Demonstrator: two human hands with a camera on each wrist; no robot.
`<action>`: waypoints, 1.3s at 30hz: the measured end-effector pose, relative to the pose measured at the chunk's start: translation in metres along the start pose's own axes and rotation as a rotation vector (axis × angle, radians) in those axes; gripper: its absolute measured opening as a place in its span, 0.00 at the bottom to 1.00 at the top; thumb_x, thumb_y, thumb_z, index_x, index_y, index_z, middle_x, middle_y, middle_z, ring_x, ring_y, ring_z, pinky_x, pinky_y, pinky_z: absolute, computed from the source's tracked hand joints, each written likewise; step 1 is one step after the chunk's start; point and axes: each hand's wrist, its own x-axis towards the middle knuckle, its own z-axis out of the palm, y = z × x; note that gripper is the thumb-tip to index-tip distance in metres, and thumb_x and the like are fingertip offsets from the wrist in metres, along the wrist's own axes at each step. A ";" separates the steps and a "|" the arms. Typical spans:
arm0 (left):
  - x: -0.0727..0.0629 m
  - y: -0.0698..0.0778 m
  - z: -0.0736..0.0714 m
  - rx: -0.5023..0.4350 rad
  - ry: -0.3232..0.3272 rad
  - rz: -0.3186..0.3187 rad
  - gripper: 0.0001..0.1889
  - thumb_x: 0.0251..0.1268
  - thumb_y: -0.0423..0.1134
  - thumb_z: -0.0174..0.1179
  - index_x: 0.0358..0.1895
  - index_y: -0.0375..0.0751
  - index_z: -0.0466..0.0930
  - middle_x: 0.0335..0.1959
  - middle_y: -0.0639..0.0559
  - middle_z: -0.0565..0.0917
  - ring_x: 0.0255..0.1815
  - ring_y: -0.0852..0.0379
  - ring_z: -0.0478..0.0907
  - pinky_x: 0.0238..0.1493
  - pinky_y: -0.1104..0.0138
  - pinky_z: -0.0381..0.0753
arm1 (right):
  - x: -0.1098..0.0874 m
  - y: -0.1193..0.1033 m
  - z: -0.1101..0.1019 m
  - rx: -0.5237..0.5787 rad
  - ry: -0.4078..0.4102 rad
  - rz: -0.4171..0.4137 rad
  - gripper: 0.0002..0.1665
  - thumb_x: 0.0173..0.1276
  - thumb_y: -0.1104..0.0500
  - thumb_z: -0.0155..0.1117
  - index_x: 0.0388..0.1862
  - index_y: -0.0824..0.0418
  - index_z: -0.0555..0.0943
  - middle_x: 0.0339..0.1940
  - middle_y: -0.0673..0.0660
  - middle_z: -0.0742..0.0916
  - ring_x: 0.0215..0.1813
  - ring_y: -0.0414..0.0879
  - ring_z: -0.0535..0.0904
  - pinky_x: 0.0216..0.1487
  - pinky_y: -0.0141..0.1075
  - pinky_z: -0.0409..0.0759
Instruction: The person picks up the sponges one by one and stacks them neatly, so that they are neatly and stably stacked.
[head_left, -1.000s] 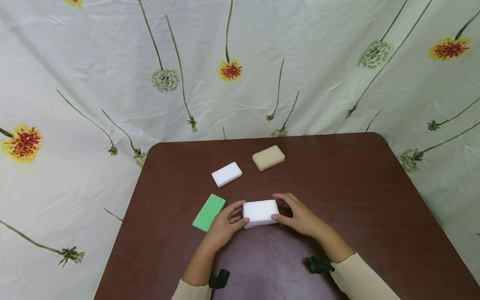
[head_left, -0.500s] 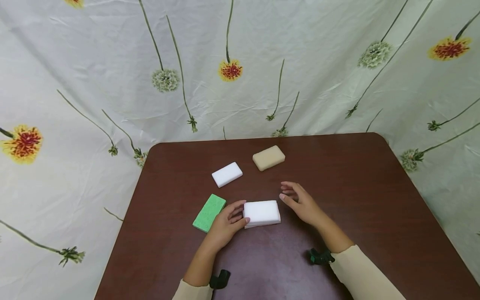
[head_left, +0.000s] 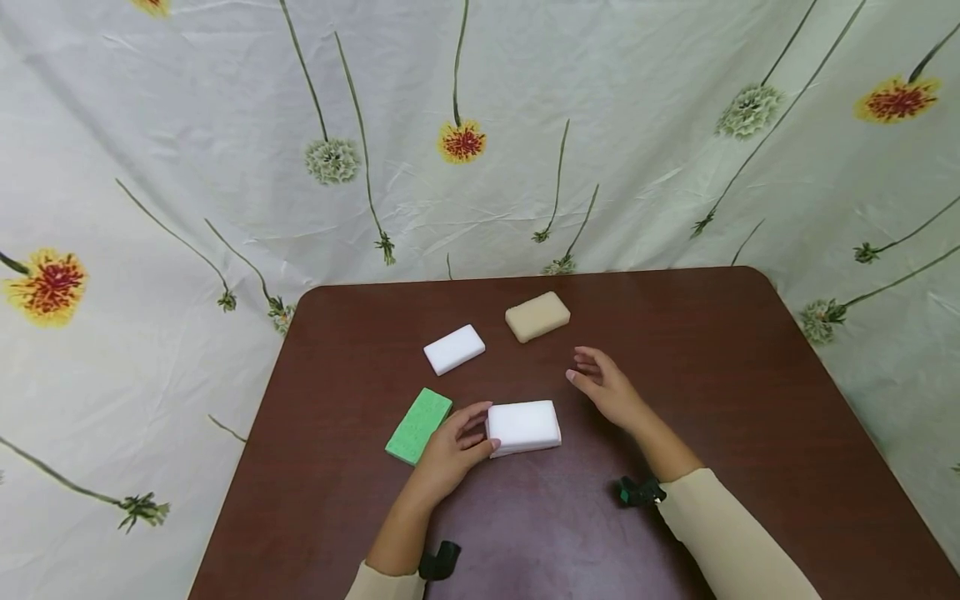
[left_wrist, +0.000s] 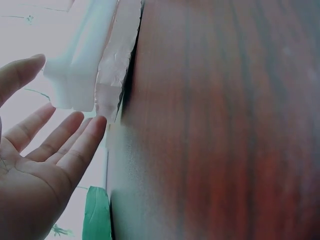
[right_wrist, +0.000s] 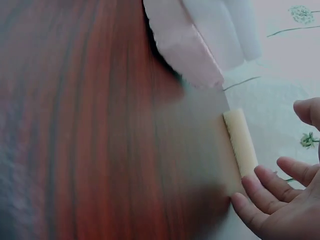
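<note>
In the head view, a stack of white blocks (head_left: 525, 423) lies at mid-table. The left wrist view shows white layers (left_wrist: 77, 75) over a pale pinkish bottom sponge (left_wrist: 119, 60). My left hand (head_left: 447, 457) is at the stack's left end, its relaxed fingertips and thumb right at the corners. My right hand (head_left: 611, 396) is held off to the right of the stack, fingers loosely bent with nothing in them. Beyond it is a tan sponge (head_left: 537, 317), which the right fingertips overlap in the right wrist view.
A single white block (head_left: 454, 349) lies behind the stack, toward the left. Just left of my left hand is a green sponge (head_left: 418, 426). All rest on a dark brown table (head_left: 712, 375), with a flower-print cloth (head_left: 637, 100) hanging behind its far edge.
My right hand has let go of the stack's right end and moved away to the right and toward the back. The left hand and the stack have stayed nearly in place.
</note>
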 end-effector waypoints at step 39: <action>0.001 -0.002 0.000 0.023 -0.001 -0.010 0.34 0.60 0.38 0.73 0.71 0.46 0.72 0.70 0.45 0.75 0.71 0.46 0.74 0.67 0.50 0.77 | 0.074 0.010 -0.028 0.064 0.039 0.189 0.37 0.76 0.52 0.62 0.78 0.63 0.64 0.71 0.66 0.75 0.72 0.60 0.72 0.74 0.53 0.70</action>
